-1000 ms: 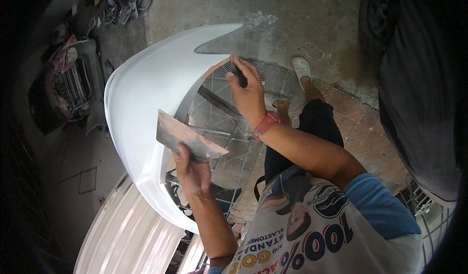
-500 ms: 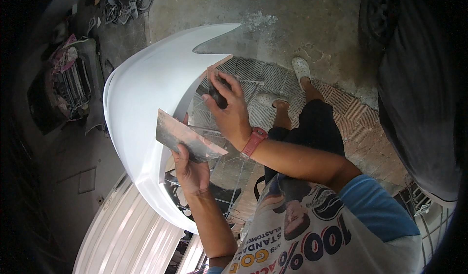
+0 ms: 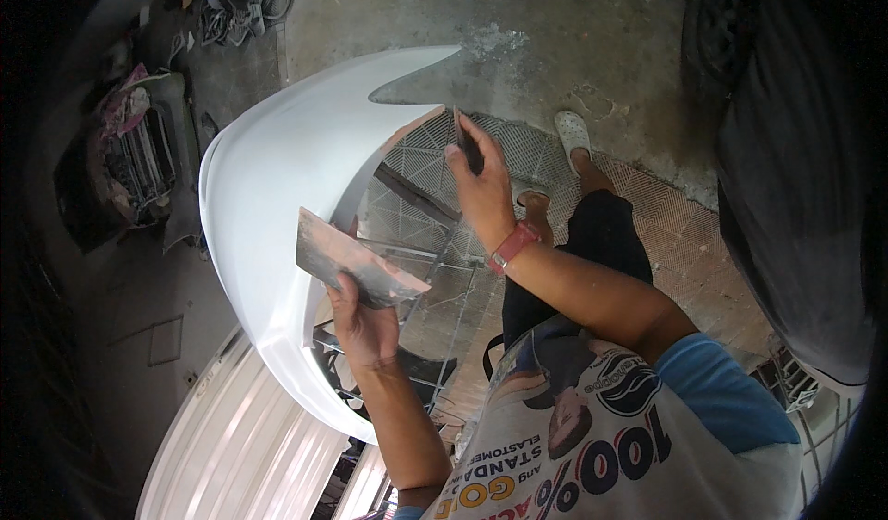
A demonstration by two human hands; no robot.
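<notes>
A large white car bumper (image 3: 268,159) curves across the left and middle, and pinkish putty (image 3: 407,130) lies along its inner edge near the pointed tip. My left hand (image 3: 368,330) grips a flat mixing plate (image 3: 356,259) smeared with pink and grey putty, close against the bumper's inner side. Between the fingers of my right hand (image 3: 486,182) is a dark, thin putty spreader (image 3: 470,153). This hand is just right of the putty-covered edge, apart from the bumper.
A thin metal stand (image 3: 449,289) shows beneath the bumper. Loose car parts (image 3: 148,154) lie at the left, with tangled dark pieces (image 3: 236,11) beyond them. A corrugated pale panel (image 3: 217,427) is at the lower left. Something under dark cloth (image 3: 795,178) stands at the right.
My right hand has moved right and slightly up, away from the bumper's edge, with the spreader now turned more upright. My left hand and the plate are almost where they were.
</notes>
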